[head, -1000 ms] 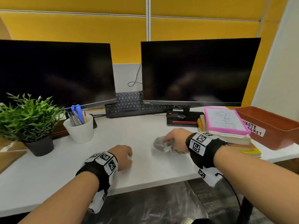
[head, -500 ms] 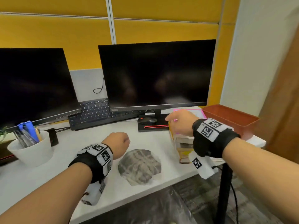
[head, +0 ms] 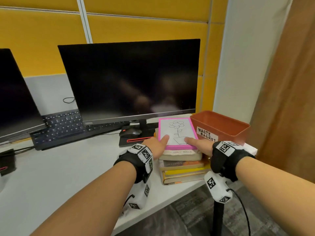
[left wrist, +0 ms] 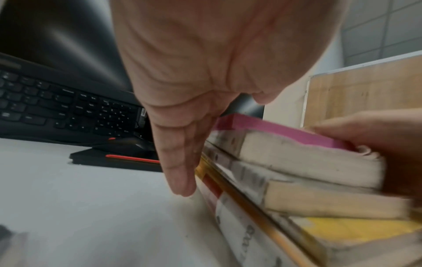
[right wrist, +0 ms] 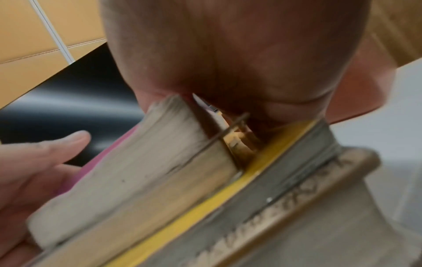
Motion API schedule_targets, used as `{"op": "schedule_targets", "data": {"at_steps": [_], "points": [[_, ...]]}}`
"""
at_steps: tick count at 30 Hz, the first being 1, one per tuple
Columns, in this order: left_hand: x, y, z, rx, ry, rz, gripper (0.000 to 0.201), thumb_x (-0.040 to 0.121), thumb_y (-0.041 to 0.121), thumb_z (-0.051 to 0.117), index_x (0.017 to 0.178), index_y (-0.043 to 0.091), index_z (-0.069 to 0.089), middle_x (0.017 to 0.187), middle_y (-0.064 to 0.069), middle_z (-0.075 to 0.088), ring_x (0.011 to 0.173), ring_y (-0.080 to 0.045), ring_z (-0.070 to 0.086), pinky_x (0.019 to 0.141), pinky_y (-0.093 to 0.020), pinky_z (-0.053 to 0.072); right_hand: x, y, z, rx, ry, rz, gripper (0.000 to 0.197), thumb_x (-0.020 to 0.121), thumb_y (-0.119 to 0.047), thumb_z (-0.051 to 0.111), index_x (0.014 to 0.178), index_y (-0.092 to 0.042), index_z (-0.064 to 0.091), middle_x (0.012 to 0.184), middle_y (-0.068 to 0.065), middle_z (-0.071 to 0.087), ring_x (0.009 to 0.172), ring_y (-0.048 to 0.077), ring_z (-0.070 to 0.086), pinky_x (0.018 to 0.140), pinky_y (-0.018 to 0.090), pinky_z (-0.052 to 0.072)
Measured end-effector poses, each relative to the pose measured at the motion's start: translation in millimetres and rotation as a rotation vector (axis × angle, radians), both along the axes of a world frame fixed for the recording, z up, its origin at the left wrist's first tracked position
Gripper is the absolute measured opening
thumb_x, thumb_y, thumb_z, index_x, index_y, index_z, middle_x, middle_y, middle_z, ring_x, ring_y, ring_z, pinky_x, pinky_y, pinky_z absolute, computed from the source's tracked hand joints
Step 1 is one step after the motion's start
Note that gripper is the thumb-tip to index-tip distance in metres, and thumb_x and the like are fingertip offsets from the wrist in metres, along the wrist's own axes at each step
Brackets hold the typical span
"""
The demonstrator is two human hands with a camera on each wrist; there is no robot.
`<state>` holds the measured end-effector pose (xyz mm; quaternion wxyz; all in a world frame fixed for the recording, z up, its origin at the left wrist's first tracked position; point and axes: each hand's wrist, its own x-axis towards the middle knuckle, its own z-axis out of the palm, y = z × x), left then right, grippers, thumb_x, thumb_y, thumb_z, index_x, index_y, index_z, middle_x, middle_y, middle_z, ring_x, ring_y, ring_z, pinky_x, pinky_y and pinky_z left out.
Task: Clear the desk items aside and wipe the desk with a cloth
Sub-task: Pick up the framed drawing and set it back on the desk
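A stack of books (head: pixel 180 166) sits at the right front corner of the white desk (head: pixel 68 176), with a pink-framed drawing board (head: pixel 177 132) on top. My left hand (head: pixel 156 143) clasps the stack's left side: thumb over the board, fingers (left wrist: pixel 178 162) straight down along the spines to the desk. My right hand (head: pixel 199 145) holds the right side with its thumb on the board and its fingers hidden behind the books (right wrist: pixel 160 162). The cloth is out of view.
An orange bin (head: pixel 225 126) labelled WASTE BASKET stands just behind and right of the stack. A monitor (head: pixel 129 79), black keyboard (head: pixel 68 126) and mouse (head: pixel 131 132) lie behind and left. The desk's front and right edges run close to the books.
My right hand let go of the grey cloth, which stayed flat on the desk. Both hands moved right onto the book stack, and my view turned right.
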<state>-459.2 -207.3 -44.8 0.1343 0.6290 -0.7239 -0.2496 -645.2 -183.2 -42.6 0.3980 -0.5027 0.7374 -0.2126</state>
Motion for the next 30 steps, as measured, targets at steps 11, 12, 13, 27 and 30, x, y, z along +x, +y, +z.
{"op": "schedule_targets", "data": {"at_steps": [11, 12, 13, 27, 30], "points": [[-10, -25, -18, 0.152, 0.201, 0.129, 0.067, 0.093, 0.062, 0.033, 0.116, 0.005, 0.059, 0.104, -0.012, 0.066, 0.094, -0.030, 0.065, 0.092, -0.040, 0.053, -17, -4, 1, -0.040, -0.220, 0.021, 0.051, 0.097, -0.028, 0.050, 0.143, -0.007, 0.038, 0.150, 0.008, 0.038, 0.135, 0.024, 0.037, 0.108, 0.026, 0.026], [-9, -25, -17, 0.123, 0.169, 0.122, 0.064, 0.094, 0.061, 0.034, 0.115, 0.006, 0.059, 0.102, -0.012, 0.066, 0.093, -0.030, 0.065, 0.090, -0.039, 0.054, -16, -5, 2, -0.034, -0.224, 0.018, 0.052, 0.097, -0.030, 0.051, 0.142, -0.008, 0.040, 0.149, 0.008, 0.039, 0.131, 0.024, 0.040, 0.109, 0.028, 0.027], [-9, -25, -15, 0.088, 0.145, 0.114, 0.061, 0.094, 0.058, 0.035, 0.115, 0.006, 0.059, 0.103, -0.013, 0.067, 0.094, -0.030, 0.066, 0.089, -0.039, 0.055, -15, -7, 2, -0.026, -0.207, 0.009, 0.054, 0.095, -0.034, 0.052, 0.141, -0.008, 0.041, 0.147, 0.009, 0.041, 0.128, 0.024, 0.042, 0.109, 0.030, 0.028], [-9, -18, 15, 0.047, 0.470, 0.073, 0.030, 0.095, 0.029, 0.056, 0.109, 0.003, 0.061, 0.073, -0.005, 0.060, 0.050, -0.014, 0.051, 0.044, -0.022, 0.045, -12, -7, 14, -0.214, -0.061, 0.138, 0.039, 0.094, -0.030, 0.057, 0.130, -0.016, 0.056, 0.131, 0.005, 0.059, 0.116, 0.025, 0.056, 0.100, 0.033, 0.043], [-5, -6, 26, -0.019, 0.555, 0.006, 0.024, 0.095, 0.020, 0.056, 0.116, 0.008, 0.053, 0.095, -0.012, 0.065, 0.057, -0.017, 0.060, 0.047, -0.023, 0.053, -9, -12, 25, -0.332, -0.070, 0.092, 0.051, 0.077, -0.043, 0.068, 0.124, -0.026, 0.060, 0.125, -0.002, 0.063, 0.111, 0.021, 0.060, 0.102, 0.039, 0.044]]}}
